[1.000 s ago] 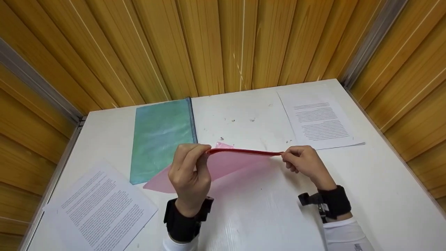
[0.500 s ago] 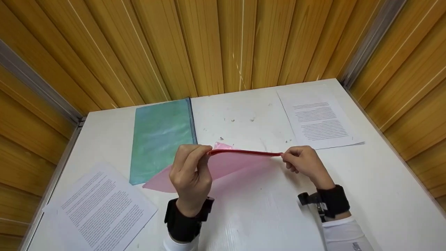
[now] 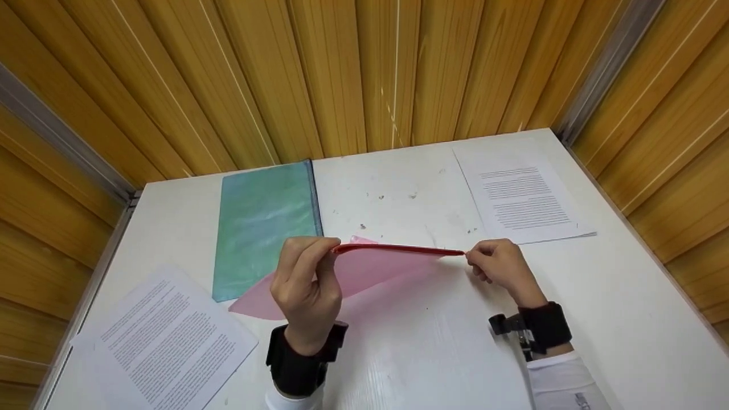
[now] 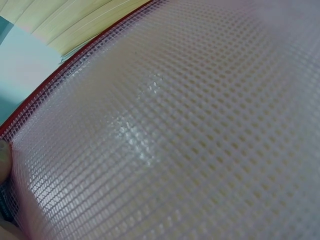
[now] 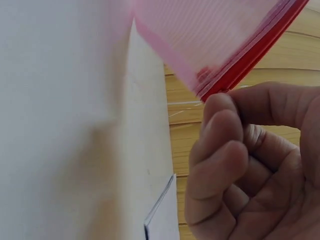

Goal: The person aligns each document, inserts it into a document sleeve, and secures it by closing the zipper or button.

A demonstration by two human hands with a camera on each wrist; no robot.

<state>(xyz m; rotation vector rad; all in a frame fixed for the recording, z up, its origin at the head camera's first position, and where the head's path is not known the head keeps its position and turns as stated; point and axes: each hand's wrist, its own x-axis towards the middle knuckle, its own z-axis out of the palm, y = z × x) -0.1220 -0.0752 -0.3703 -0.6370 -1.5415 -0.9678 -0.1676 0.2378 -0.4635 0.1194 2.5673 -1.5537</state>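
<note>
A pink mesh zipper pouch (image 3: 381, 270) with a red zipped edge is held up above the table, that edge running across between both hands. My left hand (image 3: 307, 287) pinches the left end of the red edge between thumb and fingers. At the other end, my right hand (image 3: 498, 265) pinches the corner, and the right wrist view shows its fingertips right at the tip of the red zipper (image 5: 255, 52). Translucent mesh (image 4: 165, 120) fills most of the left wrist view, where fingertips show at the left border. The pouch's lower part slants down to the left, partly behind my left hand.
On the white table (image 3: 421, 353), a green zipper pouch (image 3: 265, 222) lies back left. Printed sheets (image 3: 171, 341) lie front left, and more printed paper (image 3: 524, 196) lies back right. Wood-patterned walls (image 3: 353, 74) stand behind and at both sides.
Over the last half second my left hand shifts slightly left with its end of the pouch, and my right hand slightly right. The red edge looks straighter; both hands keep their pinch.
</note>
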